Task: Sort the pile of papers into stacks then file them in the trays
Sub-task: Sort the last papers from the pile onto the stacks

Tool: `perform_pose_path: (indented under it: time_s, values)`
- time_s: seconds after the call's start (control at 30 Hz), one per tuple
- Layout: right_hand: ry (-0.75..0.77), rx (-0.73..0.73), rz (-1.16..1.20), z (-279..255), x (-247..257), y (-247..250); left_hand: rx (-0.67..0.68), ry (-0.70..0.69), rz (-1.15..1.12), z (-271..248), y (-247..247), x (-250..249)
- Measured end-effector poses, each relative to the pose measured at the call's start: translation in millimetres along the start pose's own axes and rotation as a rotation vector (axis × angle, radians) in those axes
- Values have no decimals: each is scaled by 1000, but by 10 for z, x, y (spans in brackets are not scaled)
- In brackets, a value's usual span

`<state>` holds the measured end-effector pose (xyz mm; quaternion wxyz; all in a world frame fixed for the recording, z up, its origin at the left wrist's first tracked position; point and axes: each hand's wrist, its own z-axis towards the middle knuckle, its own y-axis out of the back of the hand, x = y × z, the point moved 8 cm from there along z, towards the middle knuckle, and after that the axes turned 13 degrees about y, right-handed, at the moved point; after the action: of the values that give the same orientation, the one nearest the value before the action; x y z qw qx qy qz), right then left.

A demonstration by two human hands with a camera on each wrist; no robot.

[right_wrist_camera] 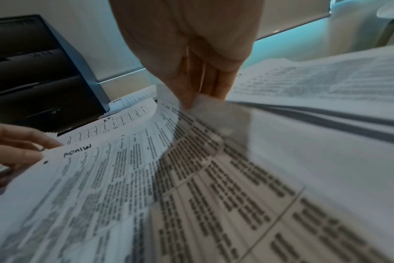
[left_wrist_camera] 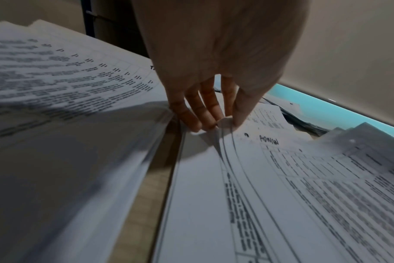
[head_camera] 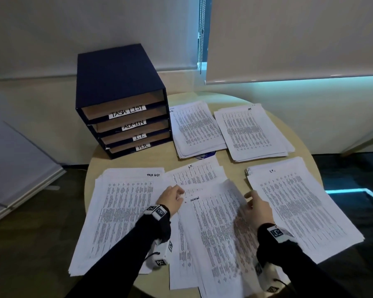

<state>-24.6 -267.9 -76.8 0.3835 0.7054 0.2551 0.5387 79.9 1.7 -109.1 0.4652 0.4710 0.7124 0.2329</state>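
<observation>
A loose pile of printed sheets point(head_camera: 215, 233) lies at the table's front middle, its top sheet marked ADMIN point(left_wrist_camera: 269, 141). My left hand point(head_camera: 172, 198) pinches the top left corner of that ADMIN sheet point(right_wrist_camera: 77, 153) between thumb and fingers point(left_wrist_camera: 205, 117). My right hand point(head_camera: 257, 209) pinches the sheet's right edge point(right_wrist_camera: 205, 101), which curls upward. A TASK LIST stack point(head_camera: 121, 211) lies to the left, an I.T. stack point(head_camera: 302, 203) to the right, and two stacks point(head_camera: 197, 127) point(head_camera: 252, 130) lie behind. The dark blue tray unit point(head_camera: 121, 97) has slots labelled TASK LIST, ADMIN, I.T., H.R.
The round wooden table point(head_camera: 134, 164) ends close to the front stacks, which overhang its rim. A wall and a window blind point(head_camera: 299, 39) with a bead chain point(head_camera: 201, 35) stand behind. A white panel point(head_camera: 19, 164) leans at the left on the dark floor.
</observation>
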Motion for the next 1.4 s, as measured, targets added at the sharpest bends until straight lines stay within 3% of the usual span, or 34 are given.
perform_pose_path:
  time_s: [0.13,0.3,0.53,0.73,1.0,1.4]
  values:
    - [-4,-6,-94,-33,-74,67,87,68,-92,43,-39,92]
    - [-43,-37,-46,-14,-205,138,13,103,-192,74,82,193]
    - [-134,16,148,44,-172,-49,-81,3,53,43,142,73]
    - [-138,91,116,102,-9,-103,-87,17,56,19,207,-5]
    - [-75,76,147,166,143,-115,-83,-147,187,-16,280,-192]
    - [-71,121,64,148,192,-66,-264,-302,312,-130,427,-422]
